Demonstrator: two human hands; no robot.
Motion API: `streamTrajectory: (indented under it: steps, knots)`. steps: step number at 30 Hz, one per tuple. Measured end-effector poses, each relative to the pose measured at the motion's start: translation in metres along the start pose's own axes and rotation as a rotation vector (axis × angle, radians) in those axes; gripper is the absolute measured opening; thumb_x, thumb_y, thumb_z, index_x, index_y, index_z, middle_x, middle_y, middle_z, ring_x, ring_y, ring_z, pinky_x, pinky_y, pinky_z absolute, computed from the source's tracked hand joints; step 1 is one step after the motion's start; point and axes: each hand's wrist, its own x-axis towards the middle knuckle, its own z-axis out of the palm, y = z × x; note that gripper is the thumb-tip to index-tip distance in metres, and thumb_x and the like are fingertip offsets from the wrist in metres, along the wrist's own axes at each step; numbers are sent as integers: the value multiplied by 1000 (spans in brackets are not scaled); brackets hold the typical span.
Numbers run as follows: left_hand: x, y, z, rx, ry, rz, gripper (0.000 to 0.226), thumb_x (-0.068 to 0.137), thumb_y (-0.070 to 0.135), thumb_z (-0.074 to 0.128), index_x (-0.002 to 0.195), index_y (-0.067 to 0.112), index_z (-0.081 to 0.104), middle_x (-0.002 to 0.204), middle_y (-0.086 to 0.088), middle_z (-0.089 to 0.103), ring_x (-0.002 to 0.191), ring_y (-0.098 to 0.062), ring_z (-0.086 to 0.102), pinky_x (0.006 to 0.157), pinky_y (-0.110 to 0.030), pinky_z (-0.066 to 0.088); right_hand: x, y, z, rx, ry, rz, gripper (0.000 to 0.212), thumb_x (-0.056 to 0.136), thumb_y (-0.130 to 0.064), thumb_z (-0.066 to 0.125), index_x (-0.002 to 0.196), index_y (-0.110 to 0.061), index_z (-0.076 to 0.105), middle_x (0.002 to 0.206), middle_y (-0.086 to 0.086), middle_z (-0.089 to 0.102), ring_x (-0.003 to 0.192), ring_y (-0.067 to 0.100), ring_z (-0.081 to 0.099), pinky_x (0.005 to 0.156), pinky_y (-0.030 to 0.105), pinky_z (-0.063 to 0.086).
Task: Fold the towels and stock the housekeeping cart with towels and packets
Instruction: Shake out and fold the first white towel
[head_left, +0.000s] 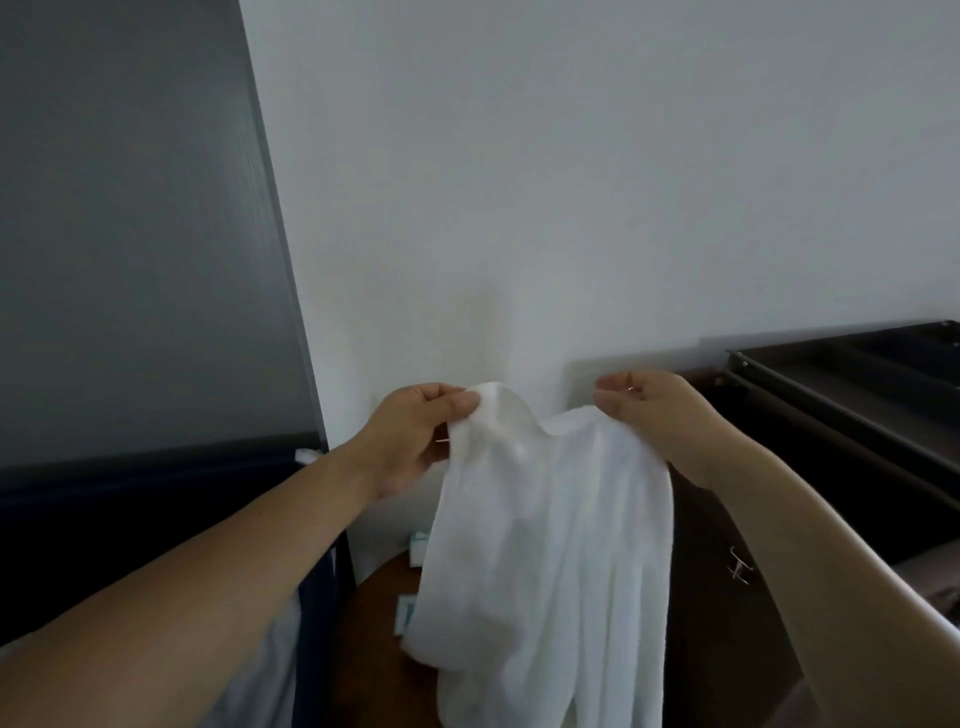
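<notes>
A white towel hangs in the air in front of me, its top edge stretched between both hands and its length drooping down in folds. My left hand pinches the upper left corner between thumb and fingers. My right hand grips the upper right edge, fingers curled over the cloth. Below the towel, small white and teal packets lie on a brown wooden surface, partly hidden by the cloth. The dark housekeeping cart stands at the right, its top tray visible.
A white wall fills the background. A dark grey panel rises at the left above a dark navy ledge. A metal hook shows on the cart's side.
</notes>
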Motion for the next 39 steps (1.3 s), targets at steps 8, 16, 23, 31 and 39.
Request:
streamTrajectory:
  steps: [8,16,23,31,39]
  knots:
    - [2,-13,63,139,126,-6,19,90,17,70,94,-1,73,90,-15,76,84,-32,73,77,-42,61,-4,5,50,48,102,-46,10,84,-19,76,77,-15,71,65,4,72,56,18,71,55,32,58]
    - [0,-24,57,95,-5,26,20,90,6,66,81,16,80,90,-13,76,78,-21,73,64,-24,57,-7,11,42,355,-201,13,25,82,10,59,99,-5,71,83,17,76,81,31,75,77,33,60]
    - [-6,-35,57,134,-59,64,24,98,12,53,98,3,76,102,-24,70,87,-27,67,85,-43,57,-4,15,47,5,-82,-184,18,70,-38,83,73,-22,75,66,3,73,59,19,72,59,31,58]
    - [-15,-33,47,90,-252,-20,28,86,2,53,105,1,73,112,-25,67,105,-34,65,95,-45,55,1,19,43,-103,-115,-339,18,65,-36,90,68,-42,72,68,-11,72,61,6,68,62,22,55]
    - [-19,-36,53,250,-44,116,18,93,17,66,98,3,75,99,-25,70,98,-46,64,89,-56,54,4,27,51,0,-148,-398,12,75,-38,83,79,-45,74,84,-18,69,78,2,63,74,18,48]
